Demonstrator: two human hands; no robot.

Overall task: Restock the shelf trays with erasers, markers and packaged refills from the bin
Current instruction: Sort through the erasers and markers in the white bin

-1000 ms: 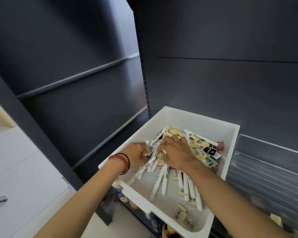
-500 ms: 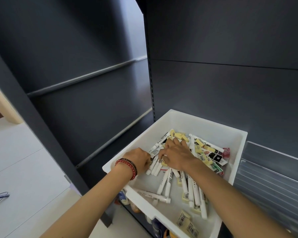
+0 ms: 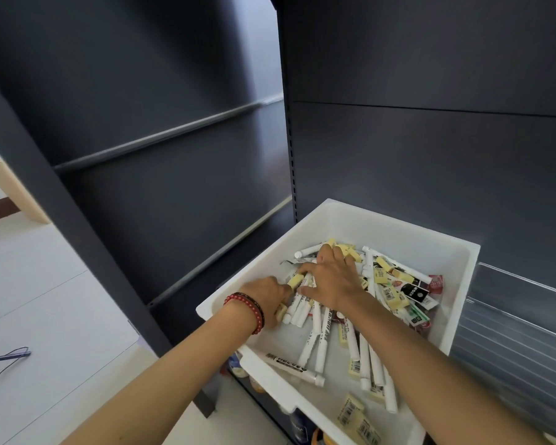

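Note:
A white bin (image 3: 360, 220) sits on the dark shelving and holds several white markers (image 3: 321, 345), yellow erasers (image 3: 395, 300) and dark packaged refills (image 3: 416, 292). My left hand (image 3: 267, 300), with a red bead bracelet on its wrist, grips a bunch of white markers and a yellow eraser (image 3: 294, 280) at the bin's left side. My right hand (image 3: 333, 279) lies spread flat on the pile in the middle of the bin, fingers straight and reaching toward the far wall. Its palm hides the items beneath it.
Clear ridged shelf trays (image 3: 511, 332) lie to the right of the bin. Dark shelf panels (image 3: 430, 155) rise behind it, and a slotted upright (image 3: 291, 162) stands at its far left corner. Bottles (image 3: 299, 427) show on a lower shelf. A cable (image 3: 4, 358) lies on the pale floor at left.
My left hand has gathered more markers and now also holds a yellow eraser. My right hand has spread flatter and reached a little farther over the pile. The view has tilted slightly upward.

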